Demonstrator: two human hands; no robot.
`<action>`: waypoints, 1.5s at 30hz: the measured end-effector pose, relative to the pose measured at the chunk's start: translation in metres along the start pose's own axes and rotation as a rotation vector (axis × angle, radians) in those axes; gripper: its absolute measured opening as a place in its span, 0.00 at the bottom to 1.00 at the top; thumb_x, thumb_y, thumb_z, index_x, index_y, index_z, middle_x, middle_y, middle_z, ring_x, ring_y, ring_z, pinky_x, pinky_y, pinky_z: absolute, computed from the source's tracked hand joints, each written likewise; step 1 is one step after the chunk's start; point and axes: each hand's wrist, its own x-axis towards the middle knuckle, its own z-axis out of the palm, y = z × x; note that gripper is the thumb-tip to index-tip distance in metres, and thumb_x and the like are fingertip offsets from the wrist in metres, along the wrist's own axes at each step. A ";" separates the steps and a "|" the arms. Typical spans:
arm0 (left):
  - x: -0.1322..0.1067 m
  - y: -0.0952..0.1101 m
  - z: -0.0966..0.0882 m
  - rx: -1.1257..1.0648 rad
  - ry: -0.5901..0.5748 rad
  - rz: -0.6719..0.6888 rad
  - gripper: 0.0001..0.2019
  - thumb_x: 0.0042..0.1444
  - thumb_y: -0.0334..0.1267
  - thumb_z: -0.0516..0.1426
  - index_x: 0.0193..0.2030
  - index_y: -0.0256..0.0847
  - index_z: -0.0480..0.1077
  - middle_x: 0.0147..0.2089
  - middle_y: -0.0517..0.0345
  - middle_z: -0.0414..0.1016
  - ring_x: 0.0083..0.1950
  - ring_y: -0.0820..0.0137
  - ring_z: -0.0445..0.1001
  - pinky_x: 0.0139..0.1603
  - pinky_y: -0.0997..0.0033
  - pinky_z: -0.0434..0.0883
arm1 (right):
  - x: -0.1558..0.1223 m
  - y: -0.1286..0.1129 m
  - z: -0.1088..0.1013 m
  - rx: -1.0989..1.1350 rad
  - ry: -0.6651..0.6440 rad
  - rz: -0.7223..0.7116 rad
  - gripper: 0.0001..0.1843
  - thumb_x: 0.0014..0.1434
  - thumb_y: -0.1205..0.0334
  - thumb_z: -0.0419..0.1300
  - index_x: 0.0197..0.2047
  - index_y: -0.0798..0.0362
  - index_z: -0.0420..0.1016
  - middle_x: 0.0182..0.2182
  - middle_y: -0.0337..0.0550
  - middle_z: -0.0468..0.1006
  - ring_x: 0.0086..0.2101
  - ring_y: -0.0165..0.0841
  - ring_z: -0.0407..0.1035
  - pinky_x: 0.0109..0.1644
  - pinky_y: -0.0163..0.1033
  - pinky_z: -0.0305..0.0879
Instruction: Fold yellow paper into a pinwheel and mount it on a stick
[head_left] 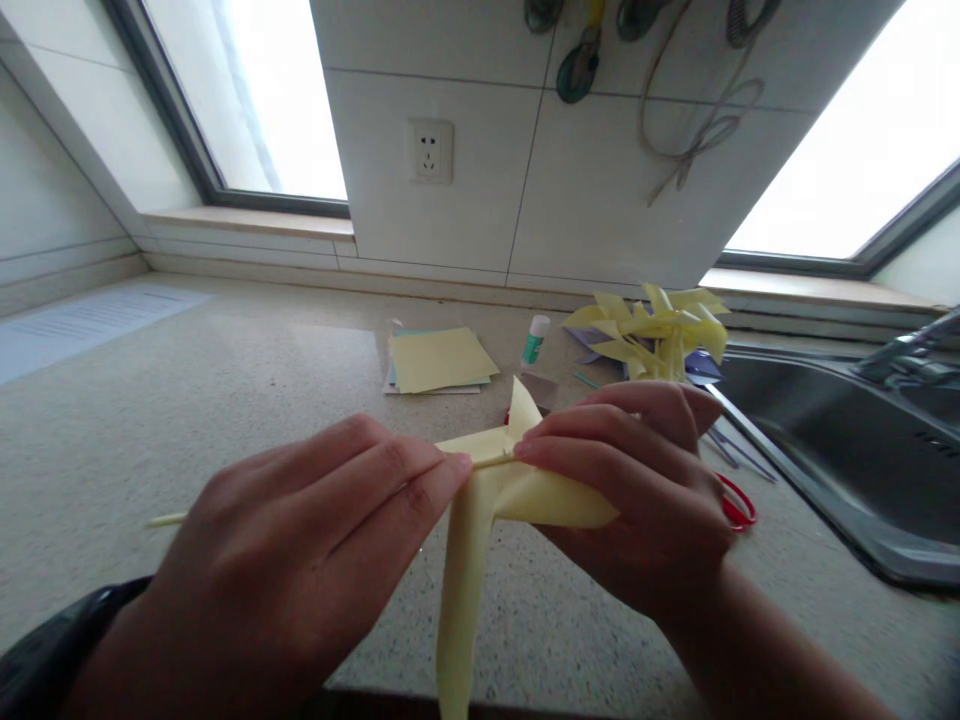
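A pale yellow paper pinwheel (469, 560) is held up between my hands above the counter, its folded blades pointing up, right and down. My left hand (322, 530) is closed, pinching a thin pale yellow stick (166, 520). One end of the stick sticks out to the left behind that hand; the other lies across the pinwheel's middle. My right hand (637, 480) is closed on the pinwheel, with fingertips pressed at its centre beside the stick's tip. The palm side and thumb of each hand are mostly hidden.
Beyond the hands lie a stack of coloured paper (442, 360), a glue stick (535, 340) and a pile of yellow paper pinwheels (660, 325). Red-handled scissors (739, 505) are partly hidden beside my right hand. A steel sink (795, 480) is at right, a printed sheet (90, 320) at left.
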 end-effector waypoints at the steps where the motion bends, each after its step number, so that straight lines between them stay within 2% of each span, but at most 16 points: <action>1: 0.001 0.000 -0.001 -0.004 -0.008 -0.002 0.15 0.70 0.40 0.51 0.56 0.42 0.75 0.47 0.54 0.80 0.42 0.61 0.75 0.40 0.58 0.77 | 0.001 0.000 0.000 0.009 -0.016 -0.003 0.06 0.55 0.61 0.71 0.36 0.50 0.80 0.31 0.38 0.83 0.36 0.38 0.69 0.45 0.48 0.60; 9: 0.006 0.005 -0.005 -0.029 0.027 0.015 0.14 0.70 0.38 0.52 0.55 0.40 0.75 0.46 0.53 0.80 0.40 0.62 0.74 0.35 0.58 0.75 | 0.005 0.002 -0.005 0.039 -0.058 -0.012 0.09 0.58 0.54 0.70 0.33 0.51 0.80 0.30 0.38 0.81 0.35 0.36 0.68 0.45 0.46 0.61; 18: 0.004 0.007 -0.004 -0.053 0.017 0.011 0.14 0.70 0.37 0.52 0.56 0.42 0.74 0.46 0.53 0.81 0.40 0.63 0.76 0.36 0.61 0.78 | 0.006 0.001 -0.006 0.044 -0.098 0.004 0.11 0.59 0.52 0.69 0.32 0.49 0.80 0.30 0.36 0.82 0.37 0.38 0.68 0.47 0.49 0.56; 23: 0.007 0.008 -0.005 -0.076 0.028 0.036 0.14 0.68 0.38 0.55 0.56 0.40 0.74 0.46 0.51 0.81 0.40 0.62 0.77 0.36 0.60 0.79 | 0.006 0.001 -0.005 0.031 -0.083 -0.002 0.15 0.62 0.46 0.65 0.32 0.48 0.79 0.30 0.35 0.83 0.37 0.38 0.68 0.47 0.50 0.55; 27: 0.008 0.007 -0.008 -0.094 0.025 0.047 0.12 0.68 0.38 0.55 0.55 0.42 0.74 0.45 0.53 0.81 0.39 0.63 0.77 0.37 0.62 0.79 | 0.005 0.001 -0.004 0.037 -0.072 -0.013 0.17 0.63 0.44 0.63 0.31 0.48 0.78 0.29 0.34 0.83 0.37 0.38 0.67 0.46 0.50 0.55; 34: 0.009 0.007 -0.008 -0.115 0.019 0.061 0.12 0.67 0.39 0.56 0.54 0.44 0.74 0.45 0.53 0.81 0.39 0.63 0.78 0.38 0.62 0.81 | 0.003 0.003 -0.005 0.038 -0.096 -0.038 0.16 0.64 0.46 0.63 0.32 0.49 0.78 0.30 0.36 0.82 0.37 0.38 0.67 0.46 0.48 0.59; 39: 0.006 0.003 -0.004 -0.079 -0.019 0.041 0.15 0.69 0.39 0.54 0.59 0.42 0.72 0.48 0.52 0.80 0.42 0.61 0.78 0.37 0.60 0.80 | 0.004 0.004 -0.007 0.041 -0.088 -0.026 0.13 0.60 0.49 0.67 0.33 0.49 0.79 0.31 0.36 0.83 0.37 0.38 0.68 0.46 0.48 0.60; 45: 0.003 -0.003 0.001 -0.060 -0.046 -0.030 0.15 0.70 0.40 0.53 0.60 0.48 0.71 0.49 0.57 0.79 0.45 0.61 0.77 0.42 0.58 0.79 | 0.007 0.011 -0.010 0.009 -0.095 -0.043 0.10 0.55 0.53 0.72 0.36 0.49 0.80 0.32 0.38 0.82 0.38 0.39 0.69 0.47 0.49 0.59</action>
